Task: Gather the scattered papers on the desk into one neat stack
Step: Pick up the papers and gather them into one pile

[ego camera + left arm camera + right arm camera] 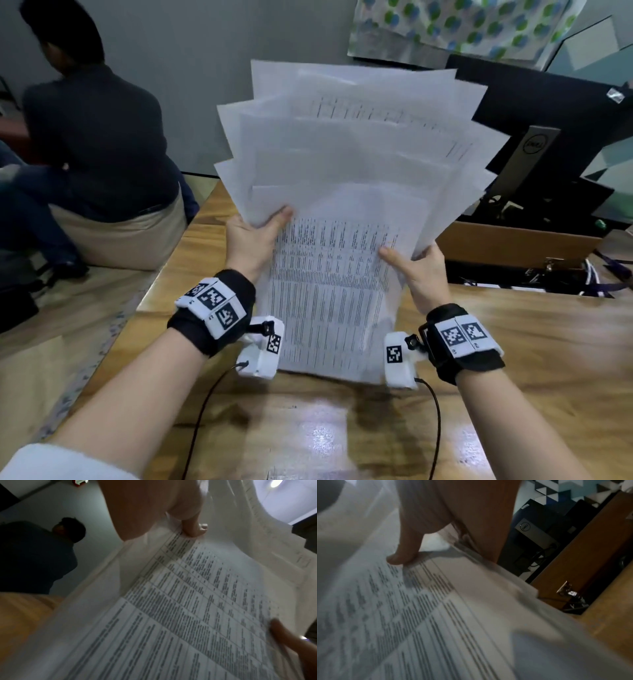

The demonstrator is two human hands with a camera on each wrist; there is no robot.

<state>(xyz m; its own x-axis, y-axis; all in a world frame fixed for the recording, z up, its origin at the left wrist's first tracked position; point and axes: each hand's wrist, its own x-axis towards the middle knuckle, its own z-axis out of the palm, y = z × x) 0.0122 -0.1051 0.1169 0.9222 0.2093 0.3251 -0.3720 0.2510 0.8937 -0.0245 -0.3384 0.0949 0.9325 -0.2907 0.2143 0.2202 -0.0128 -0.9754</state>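
Both my hands, left and right, grip the fanned papers upright, bottom edge on the surface

thin matt white paper sheets printed with tables; glossy, reflective wood-grain desk; brown cardboard box.

Black wristbands carry white coded tags and cabled cameras.
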